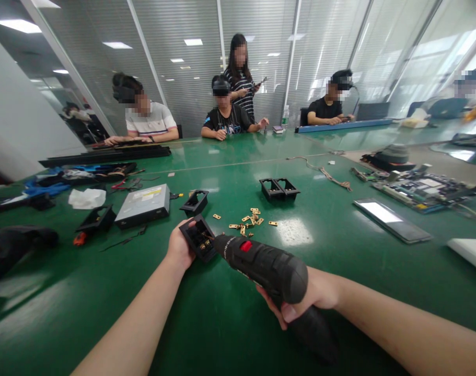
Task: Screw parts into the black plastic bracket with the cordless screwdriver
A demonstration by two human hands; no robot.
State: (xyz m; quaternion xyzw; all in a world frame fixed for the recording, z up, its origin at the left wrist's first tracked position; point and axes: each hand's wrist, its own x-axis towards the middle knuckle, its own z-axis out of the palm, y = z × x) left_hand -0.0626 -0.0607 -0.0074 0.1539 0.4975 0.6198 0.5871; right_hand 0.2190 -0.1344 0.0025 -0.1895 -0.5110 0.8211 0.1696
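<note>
My left hand (180,246) grips a black plastic socket box (199,238) by its left side, its open face tilted toward me. Brass-coloured fittings show inside it. In my right hand (296,303) is a black cordless drill (265,263) with a red switch on top. Its front end points left into the box; the bit's tip is hard to make out. Just beyond lie several small brass plates (251,219) in a loose scatter. Another black box (194,201) sits behind the held one, and a pair of joined black boxes (279,188) stands farther back.
Left are a metal disc drive (143,205), a crumpled tissue (87,198), a black frame (96,219) and a tangle of tools. Right lie a phone (392,220), a circuit board (429,188) and a cord (327,175). Several people are across the green table (222,324).
</note>
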